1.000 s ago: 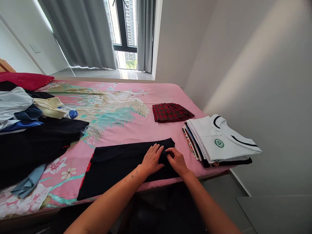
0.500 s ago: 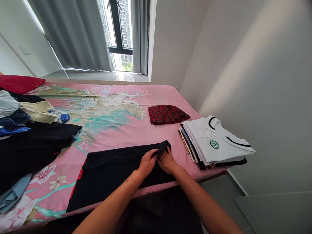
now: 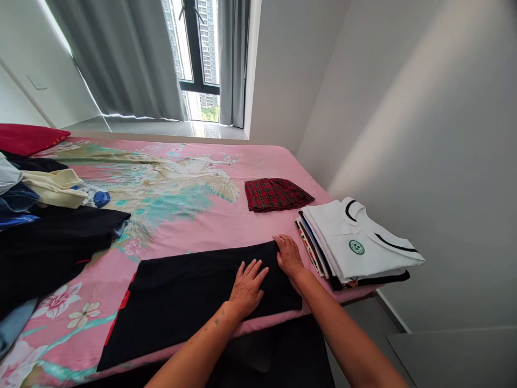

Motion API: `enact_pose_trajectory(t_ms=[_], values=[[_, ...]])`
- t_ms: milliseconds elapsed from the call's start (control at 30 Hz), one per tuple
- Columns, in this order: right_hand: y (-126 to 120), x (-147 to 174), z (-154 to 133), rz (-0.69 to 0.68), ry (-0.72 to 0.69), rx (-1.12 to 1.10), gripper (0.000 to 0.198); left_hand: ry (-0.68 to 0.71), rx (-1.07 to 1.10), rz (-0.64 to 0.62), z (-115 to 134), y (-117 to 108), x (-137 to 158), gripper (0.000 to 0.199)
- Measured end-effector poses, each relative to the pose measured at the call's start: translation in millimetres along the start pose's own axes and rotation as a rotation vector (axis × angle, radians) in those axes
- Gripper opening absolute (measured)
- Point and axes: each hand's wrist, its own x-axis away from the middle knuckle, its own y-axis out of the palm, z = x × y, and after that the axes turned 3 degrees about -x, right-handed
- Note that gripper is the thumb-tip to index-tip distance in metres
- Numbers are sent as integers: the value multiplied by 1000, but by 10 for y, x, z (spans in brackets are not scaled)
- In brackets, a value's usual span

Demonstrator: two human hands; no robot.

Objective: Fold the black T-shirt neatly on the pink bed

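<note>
Black garment [image 3: 189, 293] lay spread flat along the near edge of the pink bed [image 3: 226, 221], just left of the stack of folded shirts [image 3: 355, 245]. Left hand [image 3: 246, 285] rested on it palm down, fingers spread, holding nothing. Right hand [image 3: 288, 256] pressed its far right corner, fingers flat, no pinch visible. It looked soft, light and limp, likely to sag and slide; corners and the folded edge seemed the best places to hold.

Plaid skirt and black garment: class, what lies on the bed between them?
Only bare pink sheet between the plaid skirt and the black garment, per the head view.
</note>
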Motion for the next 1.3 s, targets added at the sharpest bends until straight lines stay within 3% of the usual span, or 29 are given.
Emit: enact_pose_trajectory(t_ms=[133, 267, 367, 433, 533, 700, 800, 900, 1133, 1200, 1300], values=[[-11, -196, 183, 20, -85, -26, 34, -6, -11, 11, -26, 28, 21, 72], [-84, -241, 224, 116, 41, -29, 31, -14, 10, 26, -42, 53, 14, 70], [-90, -188, -70, 125, 19, -54, 35, 0, 39, 22, -3, 2, -2, 68], [-32, -138, -332, 48, -36, -73, 35, 55, 71, 21, 24, -84, 11, 64], [113, -41, -579, -113, -10, -72, 40, 88, 81, 76, -29, -269, 130, 52], [274, 120, -543, -236, 35, -13, 50, -265, -118, 206, -609, -593, 708, 44], [301, 151, -549, -236, 53, 43, 51, -484, -217, 184, -1083, -781, 1186, 47], [329, 199, -635, -201, 38, 59, 52, -561, -263, 144, -1392, -954, 1477, 47], [479, 358, -700, -248, 56, 189, 55, -465, -218, 59, -1536, -1059, 1238, 46], [518, 374, -676, -234, 48, 207, 55, -541, -199, 10, -1655, -1041, 1221, 51], [565, 387, -649, -216, 39, 214, 57, -817, -168, -12, -1939, -1045, 1348, 67]])
